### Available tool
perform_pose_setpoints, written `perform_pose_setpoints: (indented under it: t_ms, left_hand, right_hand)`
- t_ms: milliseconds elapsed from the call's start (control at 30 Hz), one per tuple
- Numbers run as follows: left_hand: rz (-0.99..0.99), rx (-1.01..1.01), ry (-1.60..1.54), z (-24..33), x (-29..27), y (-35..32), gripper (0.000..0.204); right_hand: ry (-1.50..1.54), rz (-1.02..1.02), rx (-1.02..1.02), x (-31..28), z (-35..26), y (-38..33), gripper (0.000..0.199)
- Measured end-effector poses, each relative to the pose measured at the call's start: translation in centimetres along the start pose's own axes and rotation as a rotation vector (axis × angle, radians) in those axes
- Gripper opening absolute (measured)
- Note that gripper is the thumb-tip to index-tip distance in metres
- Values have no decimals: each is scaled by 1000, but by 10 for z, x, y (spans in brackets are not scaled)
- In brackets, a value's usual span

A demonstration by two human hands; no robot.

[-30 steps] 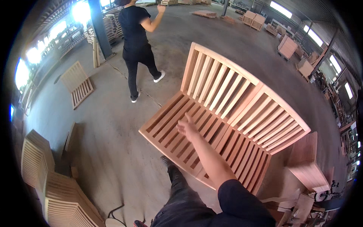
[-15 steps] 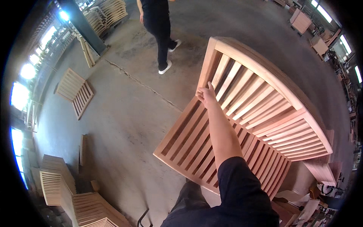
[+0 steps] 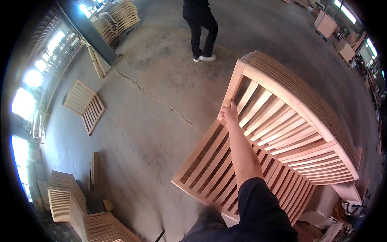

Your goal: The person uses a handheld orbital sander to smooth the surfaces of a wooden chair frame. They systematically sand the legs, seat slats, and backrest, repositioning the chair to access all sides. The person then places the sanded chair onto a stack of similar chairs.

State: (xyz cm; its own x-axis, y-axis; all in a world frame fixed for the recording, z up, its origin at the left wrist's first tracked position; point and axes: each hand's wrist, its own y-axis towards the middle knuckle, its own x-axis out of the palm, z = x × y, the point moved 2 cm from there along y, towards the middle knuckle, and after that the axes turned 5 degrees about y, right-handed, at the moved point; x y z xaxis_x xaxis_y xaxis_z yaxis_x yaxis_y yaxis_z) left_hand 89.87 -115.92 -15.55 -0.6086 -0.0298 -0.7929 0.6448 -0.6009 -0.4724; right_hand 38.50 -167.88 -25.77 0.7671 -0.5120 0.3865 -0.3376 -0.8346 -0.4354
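Observation:
My right hand (image 3: 229,114) is closed round the left edge of a slatted wooden backrest (image 3: 278,109), close to where it meets a slatted seat (image 3: 217,165). Backrest and seat form one bench-like piece of reddish-pink wood, opened at an angle. Behind the backrest, several more curved top rails lie layered closely together, like a nested stack. My right forearm reaches across the seat and hides some of its slats. The left hand is out of view.
A co-worker's legs (image 3: 204,34) stand beyond the bench. Another slatted piece (image 3: 84,105) lies on the floor at left, near a steel column (image 3: 86,30). Stacked slatted wood (image 3: 109,228) is at lower left, pale wooden frames (image 3: 121,18) at far left.
The view has shifted, so the bench and my right hand appear lower and further right. My hand keeps its grip on the backrest. The co-worker has moved right and farther off.

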Motion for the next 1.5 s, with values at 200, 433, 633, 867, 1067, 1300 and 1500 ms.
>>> perform_pose_setpoints:
  t_ms: [200,433,633,867,1067,1300,1500]
  left_hand:
    - [225,239,49,78,-77,64,49]
    - [527,496,80,223,-212,103,48]
    - [622,501,75,216,-239,72,48]
    - [571,226,10,-12,-113,-28,48]
    - [390,-176,-29,-210,42,-210,48]
    - [398,-242,-216,-188,51,-333,52]
    - [681,-494,-232,-208,64,-503,37]
  right_hand:
    - [-181,16,-73,-1,-8,6,67]
    - [-98,-9,-10,-15,-8,20,58]
    - [2,-51,-33,-14,12,-26,8]
    - [-465,-259,301,-70,211,-178,28]
    - [-769,-1515,366,-51,353,-443,35]
    - [-230,-1725,1115,-22,263,-734,33]
    - [-546,-1633,1101,-159,309,-848,32]
